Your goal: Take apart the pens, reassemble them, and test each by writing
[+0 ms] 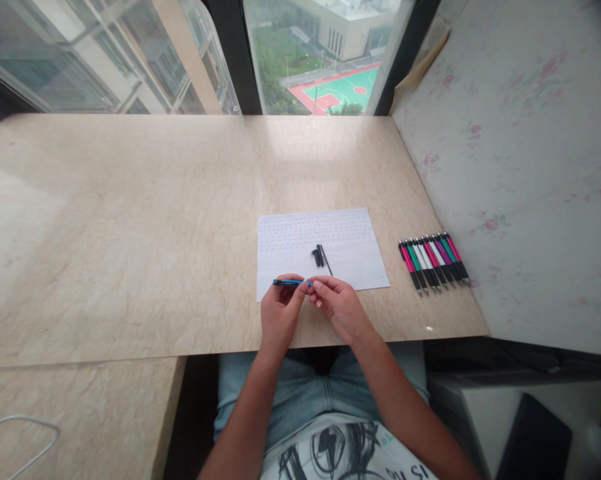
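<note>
My left hand [279, 317] is closed around a blue-and-black pen barrel [286, 283], held level above the lower edge of a sheet of paper [280, 267]. Close by on the right, the thumb and forefinger of my right hand [341, 307] pinch together at the barrel's blue right end. Whatever sits between those fingertips is too small and covered to make out. On the paper, just beyond my hands, lie short black pen parts [317, 257] and a thin dark refill [326, 260].
Pens with pink, green, white and purple barrels [433, 261] lie in a row at the right of the marble-patterned table [180, 233]. A flowered wall [520, 187] bounds the right side, windows [325, 60] the back. A white cable [30, 419] rests at lower left.
</note>
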Available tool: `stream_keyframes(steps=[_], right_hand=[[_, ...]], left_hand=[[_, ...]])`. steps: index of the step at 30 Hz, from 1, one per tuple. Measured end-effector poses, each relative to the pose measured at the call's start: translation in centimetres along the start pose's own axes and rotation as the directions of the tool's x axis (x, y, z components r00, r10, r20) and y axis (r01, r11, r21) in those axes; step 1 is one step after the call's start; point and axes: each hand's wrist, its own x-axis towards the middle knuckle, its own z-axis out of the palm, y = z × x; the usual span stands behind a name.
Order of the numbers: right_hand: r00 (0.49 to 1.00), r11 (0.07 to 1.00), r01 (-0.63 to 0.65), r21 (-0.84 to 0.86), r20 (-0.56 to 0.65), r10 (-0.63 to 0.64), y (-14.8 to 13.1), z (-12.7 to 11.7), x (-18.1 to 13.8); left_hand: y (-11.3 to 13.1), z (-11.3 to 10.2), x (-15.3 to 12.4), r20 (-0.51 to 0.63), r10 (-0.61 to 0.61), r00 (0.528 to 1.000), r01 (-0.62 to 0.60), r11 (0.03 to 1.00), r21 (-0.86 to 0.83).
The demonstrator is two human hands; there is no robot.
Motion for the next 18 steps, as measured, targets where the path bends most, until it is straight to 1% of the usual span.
stream_keyframes(steps=[3,6,8,10,11,12,13,15,16,17,18], right_hand=[[1.0,0.999,0.018,-0.045,0.0,-0.018,0.1,-0.1,-0.1],[0.999,0.991,0.049,-0.129,-0.005,-0.05,0.1,-0.2,-0.2],[0.994,0.971,0.092,-0.221,-0.04,-0.104,-0.2,-0.5,-0.3],[0.976,0.922,0.149,-0.358,-0.098,-0.195,-0.9,-1.1,-0.3],[0.958,0.874,0.179,-0.452,-0.121,-0.259,-1.3,-1.4,-0.2],[0.934,0.803,0.209,-0.559,-0.13,-0.333,-1.7,-1.7,0.0],[0.901,0.7,0.234,-0.675,-0.12,-0.417,-2.1,-2.0,0.3],[0.825,0.439,0.255,-0.862,-0.043,-0.564,-2.8,-2.5,1.2],[0.797,0.331,0.248,-0.91,-0.003,-0.604,-3.1,-2.6,1.7],[0.78,0.251,0.233,-0.94,0.027,-0.625,-3.3,-2.7,2.2],[0.773,0.193,0.216,-0.957,0.047,-0.633,-3.3,-2.7,2.8]], left_hand=[[0.0,0.0,-0.1,-0.031,0.009,0.999,-0.009,1.0,-0.012],[-0.3,-0.1,0.0,-0.074,0.01,0.997,-0.013,0.999,-0.041],[-0.7,-0.1,0.1,-0.091,-0.012,0.996,0.005,0.997,-0.076],[-1.4,-0.2,0.1,-0.099,-0.036,0.994,0.024,0.993,-0.119],[-1.7,-0.2,0.1,-0.105,-0.042,0.994,0.028,0.99,-0.138],[-2.0,-0.3,0.1,-0.113,-0.041,0.993,0.023,0.988,-0.154],[-2.3,-0.3,0.1,-0.12,-0.035,0.992,0.015,0.986,-0.165],[-2.6,-0.4,0.0,-0.118,-0.018,0.993,-0.003,0.985,-0.174],[-2.6,-0.4,-0.1,-0.109,-0.009,0.994,-0.01,0.985,-0.174],[-2.5,-0.4,-0.1,-0.099,-0.002,0.995,-0.015,0.985,-0.173],[-2.4,-0.3,-0.2,-0.09,0.003,0.996,-0.019,0.985,-0.173]])
